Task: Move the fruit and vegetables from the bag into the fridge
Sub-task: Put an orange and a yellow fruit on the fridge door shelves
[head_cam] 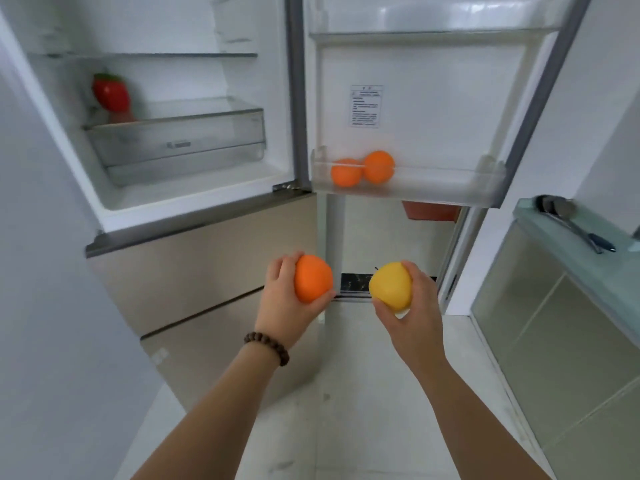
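Observation:
My left hand [282, 301] grips an orange [312, 278] in front of the fridge's lower drawers. My right hand [412, 313] holds a yellow apple-like fruit [389, 285] beside it, below the open door. The fridge [194, 209] stands open ahead. A red pepper [110, 93] sits on the glass shelf above the clear crisper drawer [180, 143]. Two oranges [362, 169] lie in the lower door bin [450, 185]. The bag is not in view.
The open fridge door [433, 98] swings out to the right. A glass-topped counter [568, 244] with a dark-handled utensil [575, 226] stands at the right. A red-brown box [431, 211] shows under the door bin. Pale tiled floor [363, 393] lies below my arms.

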